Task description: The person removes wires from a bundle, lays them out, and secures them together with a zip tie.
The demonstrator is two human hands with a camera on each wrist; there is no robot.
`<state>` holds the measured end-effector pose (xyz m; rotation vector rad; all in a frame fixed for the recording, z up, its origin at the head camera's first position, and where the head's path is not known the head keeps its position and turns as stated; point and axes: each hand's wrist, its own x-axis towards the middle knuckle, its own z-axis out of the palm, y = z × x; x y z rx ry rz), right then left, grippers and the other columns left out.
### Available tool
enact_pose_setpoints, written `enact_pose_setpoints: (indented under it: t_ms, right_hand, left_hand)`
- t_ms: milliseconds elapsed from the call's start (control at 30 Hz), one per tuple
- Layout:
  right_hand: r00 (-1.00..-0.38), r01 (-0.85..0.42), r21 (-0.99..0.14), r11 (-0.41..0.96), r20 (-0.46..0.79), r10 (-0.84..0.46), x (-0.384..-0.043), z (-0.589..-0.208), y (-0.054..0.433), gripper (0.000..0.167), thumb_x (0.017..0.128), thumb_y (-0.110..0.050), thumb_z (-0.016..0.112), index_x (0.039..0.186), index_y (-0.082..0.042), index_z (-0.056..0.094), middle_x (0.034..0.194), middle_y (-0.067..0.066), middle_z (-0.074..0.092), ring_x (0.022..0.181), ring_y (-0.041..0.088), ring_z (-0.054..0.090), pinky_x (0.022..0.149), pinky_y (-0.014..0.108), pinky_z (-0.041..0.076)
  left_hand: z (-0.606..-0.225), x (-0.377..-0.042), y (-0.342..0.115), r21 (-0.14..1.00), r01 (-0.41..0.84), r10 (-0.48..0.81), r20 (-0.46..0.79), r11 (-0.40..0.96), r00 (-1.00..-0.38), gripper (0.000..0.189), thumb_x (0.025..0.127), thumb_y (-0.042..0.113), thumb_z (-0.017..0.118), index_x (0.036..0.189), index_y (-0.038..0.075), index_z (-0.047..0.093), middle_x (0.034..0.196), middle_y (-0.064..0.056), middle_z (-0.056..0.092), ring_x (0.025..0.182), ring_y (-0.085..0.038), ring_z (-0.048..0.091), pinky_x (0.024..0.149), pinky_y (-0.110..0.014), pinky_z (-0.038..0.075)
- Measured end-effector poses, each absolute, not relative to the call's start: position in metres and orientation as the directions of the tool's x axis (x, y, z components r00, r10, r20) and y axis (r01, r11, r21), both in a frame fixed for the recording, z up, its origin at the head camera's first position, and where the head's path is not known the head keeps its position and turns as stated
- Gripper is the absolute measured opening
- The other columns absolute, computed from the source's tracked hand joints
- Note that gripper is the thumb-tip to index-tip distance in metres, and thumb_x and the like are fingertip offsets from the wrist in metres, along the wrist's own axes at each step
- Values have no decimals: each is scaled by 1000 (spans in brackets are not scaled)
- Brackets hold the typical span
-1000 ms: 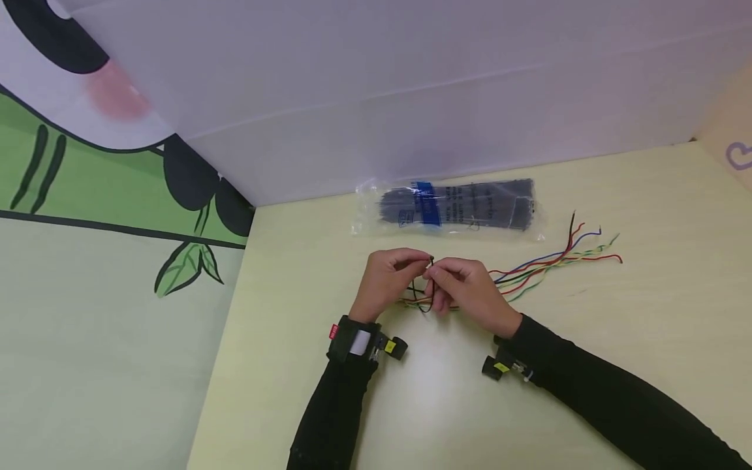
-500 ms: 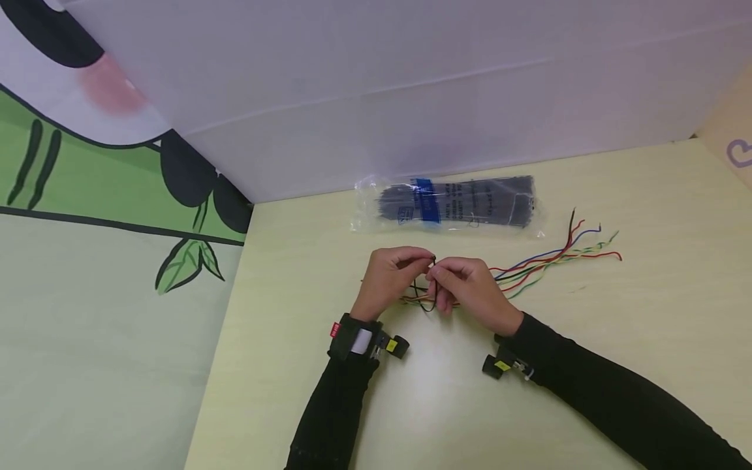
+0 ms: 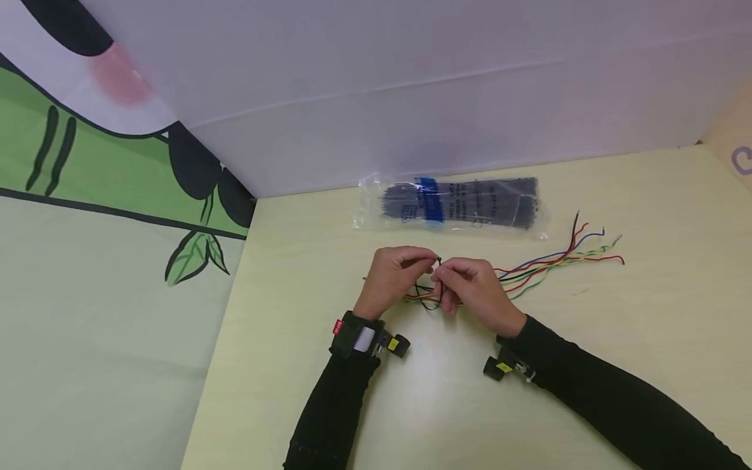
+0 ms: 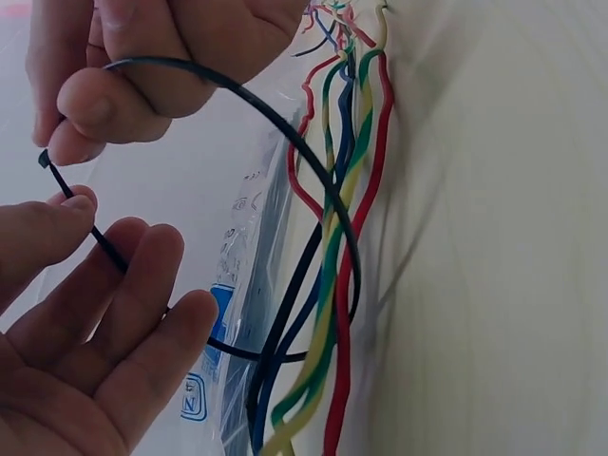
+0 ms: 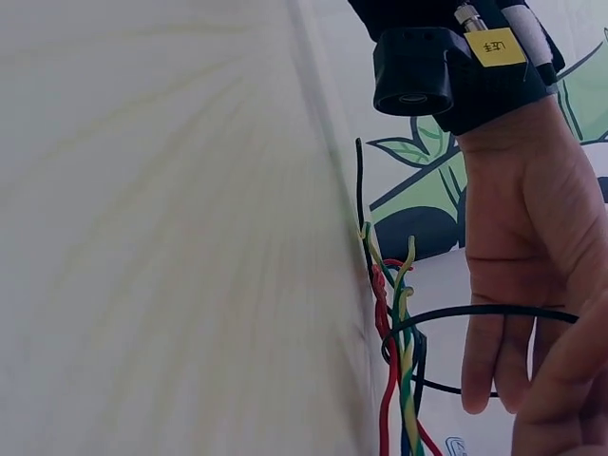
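Observation:
A thin black cable tie (image 4: 285,123) forms a wide loose loop round a bundle of red, blue, black and green-and-yellow wires (image 4: 337,256). My left hand (image 3: 393,277) pinches the tie between thumb and index finger, close to its small head; in the left wrist view this left hand (image 4: 114,342) has its other fingers half curled. The right hand (image 3: 478,290) faces it, fingertips nearly meeting the left ones, and pinches the tie's other end. Seen from the right wrist, the loop (image 5: 475,310) runs between both hands, with the right hand (image 5: 565,399) partly cut off.
Behind the hands, a clear plastic bag of dark cable ties (image 3: 487,202) with blue print lies along the wall (image 3: 446,124). The wires' splayed ends (image 3: 578,251) reach right across the pale table (image 3: 282,261). Each wrist carries a small black camera (image 3: 399,346).
Both hands have shifted slightly to the right together, keeping hold of the cable tie. The bag and wire ends stay in place; the head view has tilted slightly.

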<state>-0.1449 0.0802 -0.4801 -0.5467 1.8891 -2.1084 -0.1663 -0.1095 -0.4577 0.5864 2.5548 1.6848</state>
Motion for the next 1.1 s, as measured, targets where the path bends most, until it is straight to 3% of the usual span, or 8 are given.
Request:
enact_pose_setpoints:
  t_ms: [167, 367, 567, 767, 967, 1100]
  right_hand:
    - [-897, -18, -992, -124, 71, -436, -144, -479, 80, 28, 102, -21, 53, 95, 3, 65, 82, 30, 59, 54, 20, 59, 52, 38, 54]
    - [-886, 49, -991, -127, 15, -463, -146, -480, 80, 38, 102, -23, 54, 94, 14, 60, 76, 25, 60, 50, 19, 57, 50, 35, 52]
    - [-886, 69, -995, -73, -28, -463, -149, -483, 80, 40, 103, -22, 52, 96, 16, 60, 75, 23, 62, 49, 17, 57, 49, 33, 51]
    - [-895, -50, -996, 68, 15, -445, -152, -482, 81, 34, 102, -28, 54, 102, 4, 66, 78, 25, 65, 52, 28, 61, 52, 37, 54]
    - [-907, -163, -980, 110, 104, -409, -164, -470, 88, 23, 97, -20, 62, 119, -14, 63, 99, 16, 62, 55, 40, 55, 49, 30, 45]
    - [-879, -147, -988, 53, 106, -464, -168, -468, 90, 21, 96, -18, 64, 116, -12, 66, 85, 20, 61, 57, 40, 51, 53, 31, 45]
  left_hand:
    - [-456, -165, -108, 891, 294, 337, 174, 347, -925, 16, 95, 17, 66, 105, 12, 77, 102, -6, 76, 90, -10, 71, 81, -26, 58]
    - [-452, -164, -108, 874, 314, 372, 170, 371, -913, 19, 96, 18, 63, 111, 15, 73, 108, -3, 74, 96, -8, 71, 85, -24, 56]
    - [-450, -161, -106, 866, 331, 409, 166, 375, -897, 16, 95, 22, 64, 109, 17, 71, 104, 2, 73, 93, -8, 70, 84, -25, 56]
    - [-449, -164, -106, 832, 340, 326, 205, 439, -923, 10, 94, 26, 67, 98, 20, 75, 111, 4, 62, 90, -13, 66, 77, -26, 55]
    - [-446, -167, -108, 793, 423, 312, 308, 438, -899, 12, 93, 26, 68, 97, 19, 78, 94, 7, 71, 83, -9, 62, 68, -26, 51]
    - [-445, -163, -107, 747, 482, 309, 374, 458, -874, 10, 91, 23, 71, 94, 18, 79, 90, 6, 74, 79, -7, 62, 63, -25, 48]
